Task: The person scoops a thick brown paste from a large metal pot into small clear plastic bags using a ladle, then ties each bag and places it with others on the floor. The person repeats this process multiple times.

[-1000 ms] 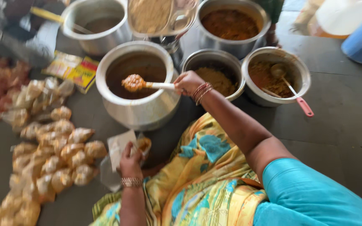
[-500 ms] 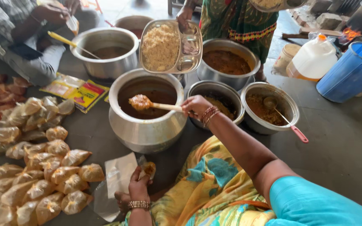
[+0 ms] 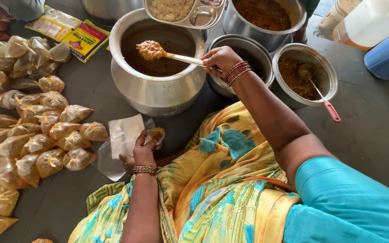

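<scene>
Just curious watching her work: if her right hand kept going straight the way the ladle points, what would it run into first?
Probably the far inner wall of the big metal pot; the right hand aims the ladle leftward above the curry, though height is hard to judge.

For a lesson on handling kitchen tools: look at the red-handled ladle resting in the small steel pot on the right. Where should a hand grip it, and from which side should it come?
Grip the red-handled ladle by its red grip end, which sticks out past the rim of the small steel pot toward the lower right. Come from that side: the bowl end lies in the food, and the thin shaft slopes up to the rim, so the red tip is the free, clean part.
</scene>
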